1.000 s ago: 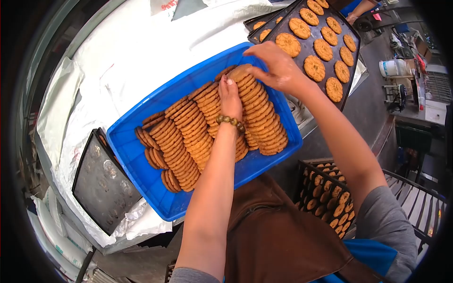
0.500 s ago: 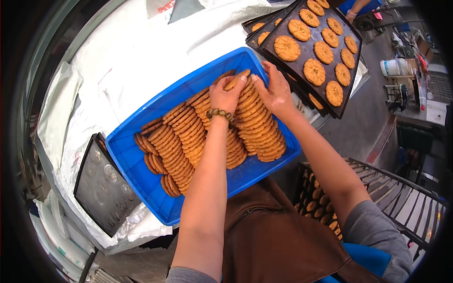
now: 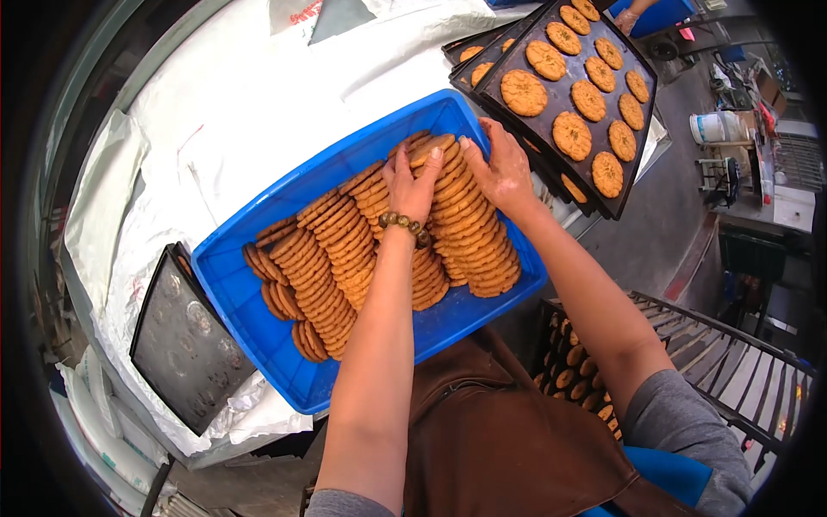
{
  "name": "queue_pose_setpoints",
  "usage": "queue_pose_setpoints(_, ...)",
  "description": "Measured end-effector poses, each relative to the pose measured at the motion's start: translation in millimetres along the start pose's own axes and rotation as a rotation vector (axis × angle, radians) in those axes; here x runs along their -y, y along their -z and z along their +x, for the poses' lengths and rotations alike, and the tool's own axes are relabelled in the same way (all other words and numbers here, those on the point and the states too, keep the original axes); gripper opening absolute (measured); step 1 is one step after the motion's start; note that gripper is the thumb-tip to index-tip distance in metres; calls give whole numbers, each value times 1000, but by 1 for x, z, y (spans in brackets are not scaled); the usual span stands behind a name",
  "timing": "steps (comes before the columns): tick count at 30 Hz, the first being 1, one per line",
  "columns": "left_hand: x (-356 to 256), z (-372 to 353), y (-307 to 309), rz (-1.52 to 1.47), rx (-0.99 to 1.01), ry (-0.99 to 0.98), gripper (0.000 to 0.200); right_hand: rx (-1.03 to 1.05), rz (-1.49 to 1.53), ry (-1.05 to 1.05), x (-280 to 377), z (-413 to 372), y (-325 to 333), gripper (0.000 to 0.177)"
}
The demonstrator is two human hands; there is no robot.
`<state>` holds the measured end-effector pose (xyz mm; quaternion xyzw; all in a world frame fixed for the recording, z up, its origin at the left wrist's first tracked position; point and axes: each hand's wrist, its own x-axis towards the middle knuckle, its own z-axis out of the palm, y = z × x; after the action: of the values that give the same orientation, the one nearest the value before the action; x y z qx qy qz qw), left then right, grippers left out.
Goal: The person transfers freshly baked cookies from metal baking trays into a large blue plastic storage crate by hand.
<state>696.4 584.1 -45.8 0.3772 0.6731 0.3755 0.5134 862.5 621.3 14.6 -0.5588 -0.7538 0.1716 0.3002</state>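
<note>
Rows of round brown cookies (image 3: pixel 469 220) stand on edge, packed together in a blue plastic bin (image 3: pixel 301 383). My left hand (image 3: pixel 411 185), with a beaded bracelet at its wrist, rests at the far end of the right-hand row. Its thumb and fingers are apart; some fingertips are hidden among the cookies. My right hand (image 3: pixel 504 172) lies along the other side of that same row, by the bin's right wall. Its thumb touches the row and its fingers are spread. A flatter-lying cookie (image 3: pixel 433 148) tops the row between the hands.
Stacked dark baking trays (image 3: pixel 560 90) with spaced cookies lie beyond the bin at upper right. A dark tray (image 3: pixel 185 345) leans at the bin's left. White sheeting (image 3: pixel 233 129) covers the table. A rack (image 3: pixel 698 353) stands at lower right; another person's hand (image 3: pixel 626 21) shows at top.
My left hand has loosened from the end cookie and slid slightly down and left along the row. That cookie now lies on the row's end. My right hand has barely moved.
</note>
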Motion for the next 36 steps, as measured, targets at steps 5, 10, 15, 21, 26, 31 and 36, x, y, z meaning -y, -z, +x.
queue_pose_setpoints(5,-2,-7,11,-108,-86,1,107,1,7,-57,-5,-2,3,40)
queue_pose_setpoints(10,-21,-73,57,39,-242,-275,61,-76,118,-171,18,-5,20,30)
queue_pose_setpoints(15,-46,-188,180,-116,-341,-369,28,-163,339,-307,61,-29,31,33)
queue_pose_setpoints(21,45,-304,347,-95,-928,-108,23,38,579,-340,204,-64,-6,24)
queue_pose_setpoints(26,230,-365,494,-214,-1226,220,26,446,716,-165,370,-111,-97,22)
queue_pose_setpoints(31,327,-379,552,-153,-1247,460,24,723,608,-76,459,-169,-231,27)
queue_pose_setpoints(36,341,-394,539,-701,-1213,904,43,665,85,-134,436,-225,-356,33)
